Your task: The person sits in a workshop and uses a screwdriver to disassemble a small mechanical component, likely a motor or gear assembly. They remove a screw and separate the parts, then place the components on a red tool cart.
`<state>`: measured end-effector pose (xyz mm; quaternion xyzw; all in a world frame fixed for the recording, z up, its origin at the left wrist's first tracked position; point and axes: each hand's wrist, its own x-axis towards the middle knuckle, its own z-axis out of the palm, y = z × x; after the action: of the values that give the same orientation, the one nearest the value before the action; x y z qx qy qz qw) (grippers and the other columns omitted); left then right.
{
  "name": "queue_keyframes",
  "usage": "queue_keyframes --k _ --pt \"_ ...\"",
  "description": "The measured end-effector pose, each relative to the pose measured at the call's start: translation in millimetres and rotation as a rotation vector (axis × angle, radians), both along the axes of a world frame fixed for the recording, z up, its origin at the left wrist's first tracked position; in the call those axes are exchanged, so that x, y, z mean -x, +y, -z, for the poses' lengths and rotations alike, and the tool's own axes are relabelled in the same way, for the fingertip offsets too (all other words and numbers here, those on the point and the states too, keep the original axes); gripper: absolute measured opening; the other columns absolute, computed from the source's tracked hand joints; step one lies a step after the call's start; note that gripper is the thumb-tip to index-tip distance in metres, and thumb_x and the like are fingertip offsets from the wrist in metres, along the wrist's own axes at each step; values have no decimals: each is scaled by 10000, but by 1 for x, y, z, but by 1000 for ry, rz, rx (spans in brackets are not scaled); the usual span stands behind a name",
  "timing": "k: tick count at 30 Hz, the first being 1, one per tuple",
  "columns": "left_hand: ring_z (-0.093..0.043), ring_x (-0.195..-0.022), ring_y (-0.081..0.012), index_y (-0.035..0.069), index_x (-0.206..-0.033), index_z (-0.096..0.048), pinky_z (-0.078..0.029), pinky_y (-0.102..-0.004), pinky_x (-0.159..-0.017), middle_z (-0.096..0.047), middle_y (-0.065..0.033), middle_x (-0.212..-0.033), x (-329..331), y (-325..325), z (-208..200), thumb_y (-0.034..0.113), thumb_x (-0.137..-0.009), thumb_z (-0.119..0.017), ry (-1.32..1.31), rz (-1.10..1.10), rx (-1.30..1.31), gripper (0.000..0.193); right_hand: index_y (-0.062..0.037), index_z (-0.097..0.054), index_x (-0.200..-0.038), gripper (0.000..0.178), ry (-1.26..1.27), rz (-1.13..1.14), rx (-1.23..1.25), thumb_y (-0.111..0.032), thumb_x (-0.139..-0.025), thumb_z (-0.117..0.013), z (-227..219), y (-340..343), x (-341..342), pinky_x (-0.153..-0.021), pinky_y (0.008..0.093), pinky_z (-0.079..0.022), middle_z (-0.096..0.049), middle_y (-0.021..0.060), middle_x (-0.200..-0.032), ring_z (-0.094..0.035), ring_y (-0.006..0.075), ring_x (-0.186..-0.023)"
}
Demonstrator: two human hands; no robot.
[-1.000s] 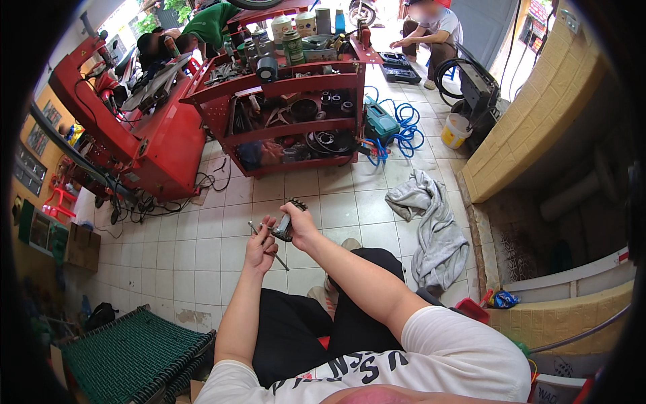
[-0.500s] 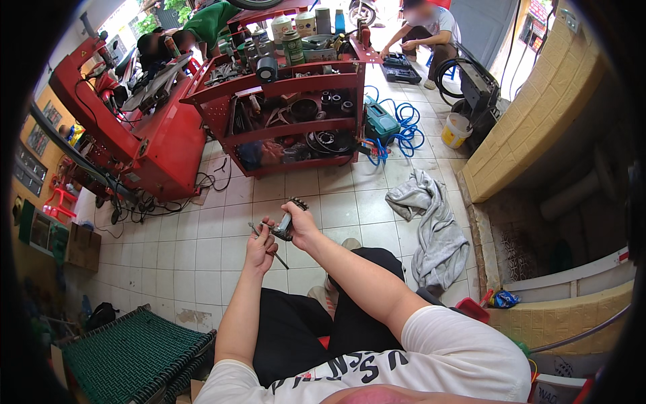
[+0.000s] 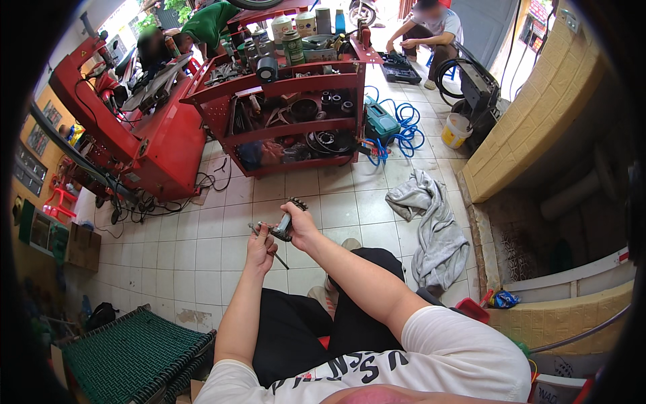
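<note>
Floor [image 3: 202,236]: tiles run from the red cart's [image 3: 293,130] near edge back toward the hands.
Co-worker [image 3: 441,30]: beyond the cart, rightward; an arm now reaches down to a black case [image 3: 402,73].
Grey cloth [image 3: 436,232]: nearer than the cart, rightward.
Right hand [image 3: 304,227]: before the cart, clamped on a ribbed part [image 3: 285,224], unchanged.
Left hand [image 3: 260,250]: clamped on a thin rod [image 3: 281,262], fingers more curled.
</note>
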<state>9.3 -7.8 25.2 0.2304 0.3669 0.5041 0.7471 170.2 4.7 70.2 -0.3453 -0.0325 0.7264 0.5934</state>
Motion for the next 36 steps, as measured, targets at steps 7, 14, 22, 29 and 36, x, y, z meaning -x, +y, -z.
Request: queue_keyframes --k 7,14,22,29,36 --pt "-350 -518 -20 149 -1003 -603 -291 -193 -455 -546 80 -758 -9 -5 -19 333 -977 -680 31 -19 30 201 -111 -597 -887 129 -49 12 13 -176 -858 -704 2 0 0 -556 344 -500 -541 -4 -774 -532 141 -649" --pt "-359 -517 -30 154 -940 -565 -292 -199 -457 -505 80 -736 0 -1 -5 380 -956 -703 49 -10 1 265 -113 -592 -863 137 -110 -2 -7 -170 -844 -715 -1 -1 4 -553 331 -460 -543 -12 -754 -528 125 -630" --pt "-358 -521 -34 175 -858 -501 -297 -203 -455 -427 79 -704 -6 -2 -9 493 -900 -727 115 -1 55 392 -116 -574 -844 167 -173 -14 -19 -165 -816 -731 -2 -2 3 -551 327 -435 -532 -15 -750 -518 118 -634" --pt "-369 -525 -35 166 -854 -497 -304 -200 -456 -445 71 -711 -7 -2 -9 558 -868 -724 147 14 70 453 -115 -560 -844 193 -206 -16 -32 -166 -802 -742 1 -2 4 -555 326 -429 -525 -14 -758 -499 117 -631" --pt "-368 -524 -31 115 -992 -568 -306 -194 -463 -531 52 -796 -2 -1 -2 546 -879 -712 103 27 88 469 -106 -559 -850 188 -196 -5 -40 -157 -805 -734 -7 -5 6 -551 320 -446 -526 -5 -760 -515 120 -634"
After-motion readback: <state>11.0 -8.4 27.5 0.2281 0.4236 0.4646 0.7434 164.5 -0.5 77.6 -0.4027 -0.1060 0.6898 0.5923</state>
